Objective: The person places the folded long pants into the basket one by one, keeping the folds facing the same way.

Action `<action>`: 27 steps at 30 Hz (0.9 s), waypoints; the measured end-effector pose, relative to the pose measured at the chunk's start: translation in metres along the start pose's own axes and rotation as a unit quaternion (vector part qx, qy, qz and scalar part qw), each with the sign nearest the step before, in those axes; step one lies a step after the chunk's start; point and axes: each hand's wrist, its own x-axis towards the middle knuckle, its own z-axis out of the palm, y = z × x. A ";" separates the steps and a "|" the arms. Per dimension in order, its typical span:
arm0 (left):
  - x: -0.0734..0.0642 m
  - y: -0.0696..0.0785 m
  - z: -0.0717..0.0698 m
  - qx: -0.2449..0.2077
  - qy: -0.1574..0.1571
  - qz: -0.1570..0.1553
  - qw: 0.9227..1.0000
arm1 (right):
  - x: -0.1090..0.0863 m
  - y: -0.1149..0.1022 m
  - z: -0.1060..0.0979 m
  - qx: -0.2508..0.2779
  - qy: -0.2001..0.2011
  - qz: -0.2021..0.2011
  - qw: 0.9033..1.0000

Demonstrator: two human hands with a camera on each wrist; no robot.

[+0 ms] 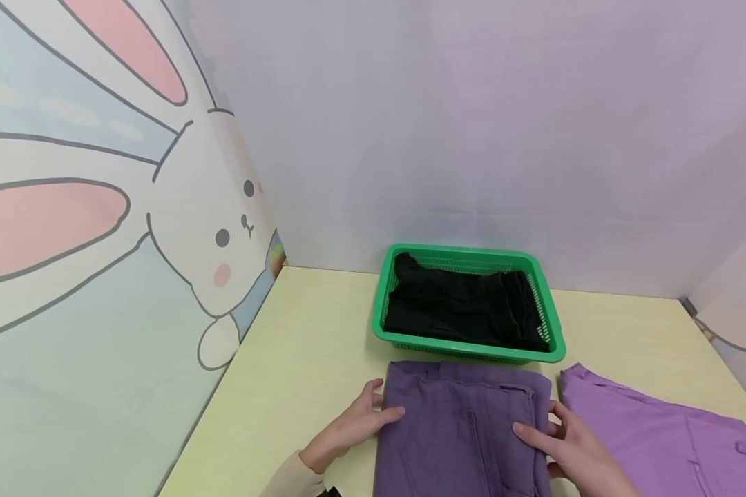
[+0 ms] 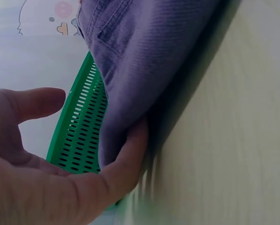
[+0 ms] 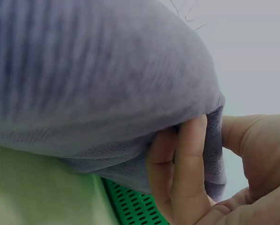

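Both hands, left hand [image 1: 348, 429] and right hand [image 1: 566, 445], pinch opposite edges of folded dark-purple denim trousers [image 1: 463, 428] at lower centre, on the pale yellow table [image 1: 311, 345]; soft, floppy, moderately heavy, best supported from both side edges.

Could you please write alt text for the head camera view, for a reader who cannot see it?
Two hands, left hand and right hand, grip the sides of folded dark purple trousers on a pale table. Behind sits a green basket holding black clothing; lighter purple trousers lie right.
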 end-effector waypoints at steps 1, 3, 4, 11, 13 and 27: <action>0.001 -0.001 0.000 -0.010 -0.005 0.000 1.000 | 0.000 -0.001 0.001 0.003 -0.001 -0.002 1.000; 0.002 -0.004 0.000 -0.025 -0.016 0.001 1.000 | -0.001 -0.002 0.002 0.008 -0.003 -0.005 1.000; 0.002 -0.005 0.001 -0.032 -0.021 0.003 0.999 | -0.001 -0.003 0.002 0.011 -0.003 -0.008 1.000; 0.009 -0.014 0.000 -0.030 -0.029 0.015 0.999 | -0.004 -0.004 0.004 0.031 -0.012 -0.020 0.999; 0.009 -0.015 0.000 -0.026 -0.033 0.020 0.999 | -0.004 -0.003 0.004 0.034 -0.012 -0.020 0.999; 0.005 -0.011 -0.005 -0.036 -0.050 0.052 0.997 | -0.008 -0.006 0.003 0.049 -0.015 -0.031 0.998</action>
